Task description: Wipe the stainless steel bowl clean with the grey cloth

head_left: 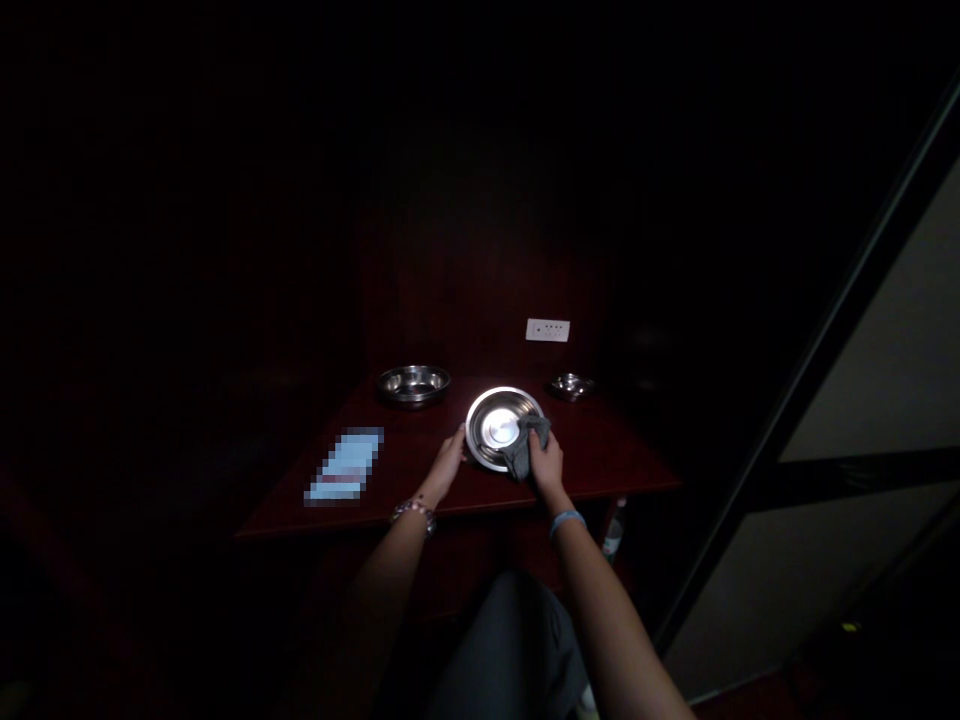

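A shiny steel bowl (501, 428) is held above the dark red table, tilted so its inside faces me. My left hand (448, 465) grips the bowl's left edge, the fingers partly hidden behind it. In my right hand (549, 462) a dark grey cloth (517, 458) is pinched, draped over the bowl's lower right rim and touching its inside. A wider steel dish (413, 384) rests at the back left of the table, and a smaller steel bowl (571, 386) lies at the back right.
The wooden table (420, 490) has its front edge close to my forearms. A blurred-out light blue rectangle (346, 465) lies on its left side. A white socket plate (547, 330) is on the back wall. Below the table's right edge stands a bottle (614, 530). The surroundings are very dark.
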`<state>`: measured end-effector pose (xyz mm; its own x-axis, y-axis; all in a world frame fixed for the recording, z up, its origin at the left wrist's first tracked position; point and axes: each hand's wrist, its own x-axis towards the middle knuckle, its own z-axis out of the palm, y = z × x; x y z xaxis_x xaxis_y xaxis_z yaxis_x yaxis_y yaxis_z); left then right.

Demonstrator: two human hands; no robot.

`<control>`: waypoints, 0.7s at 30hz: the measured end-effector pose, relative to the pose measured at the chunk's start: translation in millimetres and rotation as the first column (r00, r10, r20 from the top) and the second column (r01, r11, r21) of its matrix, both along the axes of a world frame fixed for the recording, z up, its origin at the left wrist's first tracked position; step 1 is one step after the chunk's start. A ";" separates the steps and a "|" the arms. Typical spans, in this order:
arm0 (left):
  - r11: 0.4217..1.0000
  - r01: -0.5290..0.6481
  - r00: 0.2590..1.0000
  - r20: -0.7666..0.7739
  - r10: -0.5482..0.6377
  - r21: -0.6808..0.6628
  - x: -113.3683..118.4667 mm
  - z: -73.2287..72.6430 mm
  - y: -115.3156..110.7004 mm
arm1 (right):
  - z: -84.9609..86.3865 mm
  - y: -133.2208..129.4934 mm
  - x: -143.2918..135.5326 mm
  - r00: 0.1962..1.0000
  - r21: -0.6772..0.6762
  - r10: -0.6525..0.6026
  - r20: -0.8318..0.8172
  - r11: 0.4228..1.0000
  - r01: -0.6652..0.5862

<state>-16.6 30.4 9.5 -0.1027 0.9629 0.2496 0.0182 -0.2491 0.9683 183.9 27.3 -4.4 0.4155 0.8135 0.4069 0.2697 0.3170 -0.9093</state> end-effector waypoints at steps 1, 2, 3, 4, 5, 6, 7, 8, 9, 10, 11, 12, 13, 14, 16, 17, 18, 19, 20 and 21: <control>1.000 0.003 1.000 0.001 -0.003 0.002 0.1 0.2 -0.2 | 0.1 0.1 0.1 1.000 -0.003 -0.001 0.002 1.000 0.001; 1.000 0.005 1.000 0.002 -0.005 0.005 0.2 0.4 -0.4 | 0.2 0.1 0.1 1.000 -0.007 -0.002 0.003 1.000 0.002; 1.000 0.008 1.000 0.004 -0.008 0.008 0.3 0.6 -0.5 | 0.3 0.0 0.2 1.000 -0.010 -0.002 0.004 1.000 0.002; 1.000 0.012 1.000 0.005 -0.012 0.011 0.3 0.7 -0.5 | 0.5 0.0 0.2 1.000 -0.012 -0.003 0.005 1.000 0.003; 1.000 0.012 1.000 0.007 -0.012 0.013 0.4 0.8 -0.5 | 0.6 -0.1 0.2 1.000 -0.012 -0.003 0.004 1.000 0.003; 1.000 0.008 1.000 0.008 -0.008 0.013 0.4 0.9 -0.4 | 0.7 -0.2 0.2 1.000 -0.012 0.000 0.004 1.000 0.000; 1.000 0.003 1.000 0.009 -0.003 0.011 0.5 1.0 -0.3 | 0.7 -0.3 0.2 1.000 -0.013 0.003 0.002 1.000 -0.003; 1.000 -0.002 1.000 0.008 0.002 0.009 0.4 1.0 -0.2 | 0.8 -0.4 0.2 1.000 -0.015 0.006 0.001 1.000 -0.006; 1.000 -0.005 1.000 0.006 0.005 0.007 0.4 1.1 -0.3 | 0.8 -0.5 0.2 1.000 -0.017 0.009 -0.002 1.000 -0.009; 1.000 -0.006 1.000 0.003 0.006 0.008 0.4 1.4 -0.6 | 0.8 -0.6 0.1 1.000 -0.017 0.011 -0.005 1.000 -0.011; 1.000 0.000 1.000 0.000 0.000 0.010 0.4 1.7 -1.1 | 0.9 -0.9 0.0 1.000 -0.016 0.013 -0.009 1.000 -0.013; 1.000 0.008 1.000 -0.004 -0.008 0.013 0.5 2.1 -1.8 | 1.1 -1.1 -0.1 1.000 -0.015 0.012 -0.011 1.000 -0.012; 1.000 0.015 1.000 -0.007 -0.015 0.015 0.6 2.7 -2.8 | 1.4 -1.4 -0.2 1.000 -0.013 0.011 -0.012 1.000 -0.011; 1.000 0.019 1.000 -0.010 -0.019 0.015 0.8 3.4 -3.9 | 1.8 -1.7 -0.2 1.000 -0.013 0.009 -0.010 1.000 -0.009; 1.000 0.022 1.000 -0.021 -0.021 0.016 1.1 4.9 -6.1 | 2.5 -2.1 -0.3 1.000 -0.019 0.000 -0.001 1.000 0.000; 1.000 0.020 0.999 -0.029 -0.020 0.016 1.2 5.5 -7.0 | 2.8 -2.2 -0.2 1.000 -0.023 -0.003 0.005 1.000 0.003; 1.000 0.018 0.999 -0.038 -0.017 0.016 1.2 6.0 -7.6 | 3.0 -2.2 -0.2 1.000 -0.027 -0.006 0.008 1.000 0.006; 1.000 0.017 0.999 -0.046 -0.016 0.016 1.1 6.2 -8.0 | 3.2 -2.2 -0.1 1.000 -0.031 -0.008 0.010 1.000 0.008; 1.000 0.019 0.998 -0.053 -0.018 0.016 0.9 6.3 -8.0 | 3.2 -2.0 -0.1 1.000 -0.034 -0.009 0.012 0.999 0.010; 0.999 0.028 0.998 -0.057 -0.027 0.016 0.6 6.1 -7.8 | 3.1 -1.9 0.0 1.000 -0.037 -0.010 0.013 0.999 0.010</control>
